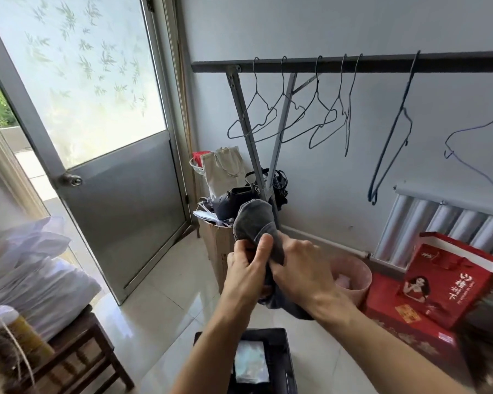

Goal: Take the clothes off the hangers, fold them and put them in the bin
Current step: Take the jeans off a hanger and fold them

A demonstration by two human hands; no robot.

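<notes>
A person's two hands work a dark grey cloth garment (254, 220) in mid-air in front of a dark metal clothes rail (353, 62). The garment is off its hanger and bunched between the hands, its rounded upper end standing above the knuckles and its lower end hanging below the right wrist. The left hand (246, 270) grips the cloth with curled fingers and its thumb pressed on the fabric. The right hand (302, 275) is closed round the same bundle just beside it.

The step in hand appears to be the folding. The next move would be to flatten the bundle into a tidy fold and lower it into the black rectangular plastic bin (282, 336) on the tiled floor directly below the forearms. A pale folded item (251, 362) already lies in the bin, leaving room beside or on top of it. Every thin wire hanger (268, 115) along the rail hangs bare, so this looks to be among the last pieces.

Close by are a round pink plastic wastebasket (359, 274) behind the right hand, which could be mistaken for the target, and a red printed gift bag (453, 280). A brown cardboard box (214, 245) heaped with bags stands beyond the hands. Nothing lies between the hands and the bin.
</notes>
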